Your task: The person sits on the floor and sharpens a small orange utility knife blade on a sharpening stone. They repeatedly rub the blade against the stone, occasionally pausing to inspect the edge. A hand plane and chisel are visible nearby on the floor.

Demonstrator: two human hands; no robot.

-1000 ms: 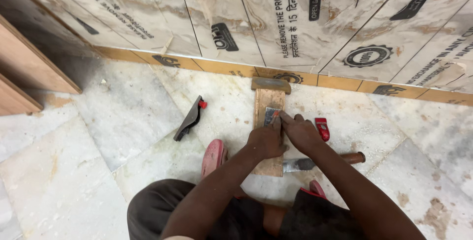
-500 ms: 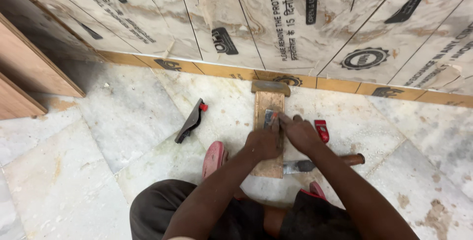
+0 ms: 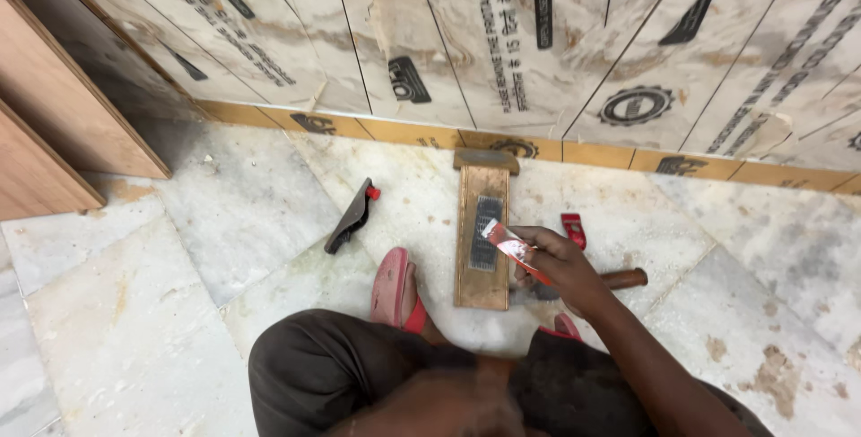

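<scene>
Right hand [image 3: 560, 262], now lifted off the wooden sharpening block [image 3: 482, 235] just to its left, pinches a red-handled blade [image 3: 513, 249] above it; the left hand has withdrawn from view.

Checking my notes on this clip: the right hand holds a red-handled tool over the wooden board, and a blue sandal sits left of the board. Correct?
Not quite. The head view shows the sandal left of the wooden board is pink-red, not blue. The right hand does hold the red-handled tool over the board.
</scene>
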